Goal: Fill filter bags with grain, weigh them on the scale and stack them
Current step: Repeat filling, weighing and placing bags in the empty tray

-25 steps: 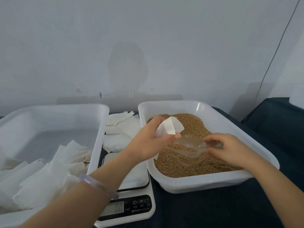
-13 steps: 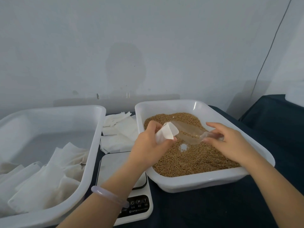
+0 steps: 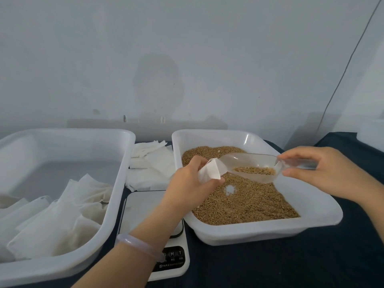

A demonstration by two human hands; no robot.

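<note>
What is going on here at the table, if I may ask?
A person is filling a filter bag with grain. The left hand holds the small white bag open over the grain tray. The right hand holds a clear scoop by its handle, partly loaded with grain, its tip at the bag's mouth. The scale sits between the two trays with no bag visible on it. More white bags lie in the left tray.

A dark blue cloth (image 3: 270, 267) was spread flat in the foreground. A thin black cable (image 3: 351, 57) ran down the grey wall (image 3: 145, 38).
</note>
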